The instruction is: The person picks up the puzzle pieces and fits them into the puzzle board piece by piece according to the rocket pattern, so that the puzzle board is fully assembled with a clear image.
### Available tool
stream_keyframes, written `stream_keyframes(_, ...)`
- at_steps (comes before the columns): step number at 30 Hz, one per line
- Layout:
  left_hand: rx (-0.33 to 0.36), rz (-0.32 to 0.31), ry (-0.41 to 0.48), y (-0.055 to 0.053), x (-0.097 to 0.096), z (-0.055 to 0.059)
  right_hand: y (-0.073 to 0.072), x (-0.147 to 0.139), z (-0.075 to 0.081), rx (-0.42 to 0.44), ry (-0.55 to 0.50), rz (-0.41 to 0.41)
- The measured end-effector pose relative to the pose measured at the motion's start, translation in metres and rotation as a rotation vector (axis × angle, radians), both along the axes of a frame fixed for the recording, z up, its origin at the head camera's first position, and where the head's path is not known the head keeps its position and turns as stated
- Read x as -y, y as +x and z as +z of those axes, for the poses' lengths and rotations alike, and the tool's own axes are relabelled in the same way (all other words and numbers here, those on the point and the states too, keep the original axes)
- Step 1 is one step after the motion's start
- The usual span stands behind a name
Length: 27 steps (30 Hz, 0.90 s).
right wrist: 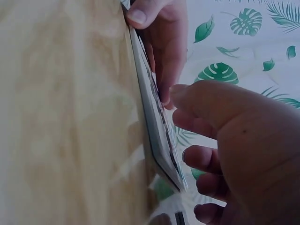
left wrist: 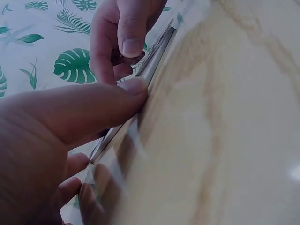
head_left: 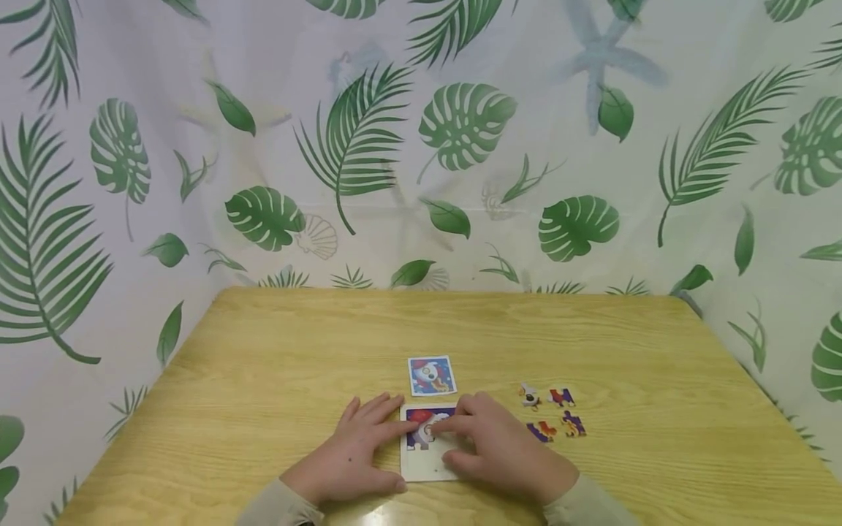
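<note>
A white jigsaw tray [head_left: 424,469] lies on the table, its upper part filled with joined puzzle pieces [head_left: 421,418] showing a red and white picture on purple. My left hand [head_left: 351,449] rests along the tray's left side, fingers spread, with its index fingertip on the pieces and its thumb at the lower left corner. From the right, my right hand [head_left: 503,446] reaches over the tray. Its index finger touches the joined pieces, while the thumb stays above the bare lower part. This hand hides the tray's right side. In the right wrist view the tray's edge [right wrist: 151,126] appears side-on.
Just beyond the tray lies a small picture card [head_left: 431,375] with a white dog-like figure on blue. Several loose puzzle pieces [head_left: 561,397] are on the wooden table [head_left: 296,351] to the right. A leaf-print curtain [head_left: 473,256] surrounds the table's back and sides.
</note>
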<state>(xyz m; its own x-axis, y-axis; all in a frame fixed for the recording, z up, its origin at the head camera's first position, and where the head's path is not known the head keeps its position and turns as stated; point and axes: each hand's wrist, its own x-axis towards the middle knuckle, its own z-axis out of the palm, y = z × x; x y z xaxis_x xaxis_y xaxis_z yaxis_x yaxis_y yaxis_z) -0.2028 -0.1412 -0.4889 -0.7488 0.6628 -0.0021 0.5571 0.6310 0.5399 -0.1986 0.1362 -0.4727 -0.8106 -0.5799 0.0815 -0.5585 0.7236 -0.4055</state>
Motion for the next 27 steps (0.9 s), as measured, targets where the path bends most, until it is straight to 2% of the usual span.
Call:
stream_keyframes(9,-0.001,0.020,0.003,0.000,-0.001,0.000,-0.011,-0.027,0.004,-0.042,-0.038,-0.113)
stream_keyframes(14,-0.016,0.011,0.007,0.000,-0.002,0.001,-0.018,-0.047,0.007,-0.055,-0.043,-0.175)
stream_keyframes(23,-0.009,0.015,0.004,0.000,-0.002,0.002,-0.030,-0.085,0.011,-0.162,-0.067,-0.232)
stream_keyframes(27,0.000,0.018,0.002,-0.001,-0.001,0.003,-0.033,-0.102,0.011,-0.133,-0.083,-0.272)
